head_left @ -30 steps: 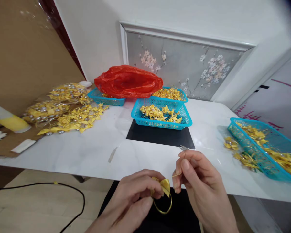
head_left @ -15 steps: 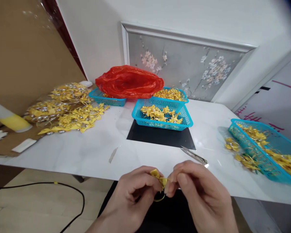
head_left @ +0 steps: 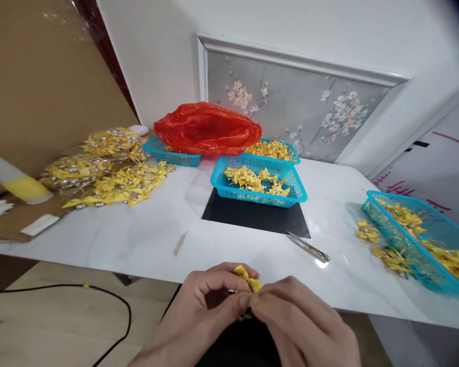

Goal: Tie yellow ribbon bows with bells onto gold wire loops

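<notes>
A small yellow ribbon bow with a thin gold wire is pinched between both hands, just in front of the white table's near edge. My left hand grips it from the left with thumb and forefinger. My right hand closes on it from the right, fingertips touching the left thumb. Most of the wire is hidden behind my fingers. A pair of small metal snips lies on the table beyond my right hand, untouched.
A blue basket of yellow bows stands on a black mat at centre. More blue baskets sit behind under a red plastic bag and at the right. Heaps of finished bows lie at left. A black cable runs across the floor.
My right hand has closed in on the bow and joined the left; the wire loop that hung below is now hidden. The snips, once behind my right hand, lie in plain view.
</notes>
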{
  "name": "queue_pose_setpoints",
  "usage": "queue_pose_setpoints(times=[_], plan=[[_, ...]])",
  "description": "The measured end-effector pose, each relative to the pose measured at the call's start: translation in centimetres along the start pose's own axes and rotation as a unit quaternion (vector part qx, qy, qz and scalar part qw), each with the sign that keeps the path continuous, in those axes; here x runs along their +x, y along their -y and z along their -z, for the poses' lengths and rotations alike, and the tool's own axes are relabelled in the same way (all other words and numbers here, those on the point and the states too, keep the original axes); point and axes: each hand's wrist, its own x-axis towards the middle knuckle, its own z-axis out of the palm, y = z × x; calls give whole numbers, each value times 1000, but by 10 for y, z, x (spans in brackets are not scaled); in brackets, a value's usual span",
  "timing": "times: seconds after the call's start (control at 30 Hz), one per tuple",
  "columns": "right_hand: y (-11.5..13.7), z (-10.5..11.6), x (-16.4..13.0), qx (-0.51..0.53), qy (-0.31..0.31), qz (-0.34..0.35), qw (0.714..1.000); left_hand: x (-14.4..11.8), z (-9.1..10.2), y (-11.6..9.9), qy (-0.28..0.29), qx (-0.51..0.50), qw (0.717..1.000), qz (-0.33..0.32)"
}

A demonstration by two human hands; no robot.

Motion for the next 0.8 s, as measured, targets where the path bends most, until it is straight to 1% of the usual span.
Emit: queue_pose_setpoints(times=[0.1, 0.17, 0.27, 0.37, 0.43, 0.57, 0.7, 0.8], plan=[[-8, 6, 3, -67, 25, -5, 997, -3, -1, -2, 5, 17, 1000, -12], [-13, 8, 3, -115, 36, 7, 993, -4, -1, -1, -4, 34, 999, -26], [-16, 11, 5, -176, 53, 51, 982, -5, 0, 2, -14, 57, 998, -27], [-16, 16, 11, -227, 101, 95, 964, -4, 2, 6, -22, 62, 998, -20], [-14, 19, 14, -251, 130, 103, 954, -4, 2, 8, -28, 58, 998, -21], [-12, 20, 17, -268, 152, 106, 946, -4, 3, 9, -25, 64, 998, -13], [-14, 13, 16, -240, 125, 86, 959, -4, 3, 7, -27, 69, 997, -8], [-17, 10, 17, -222, 140, 99, 960, -3, 3, 6, -18, 66, 998, 7]])
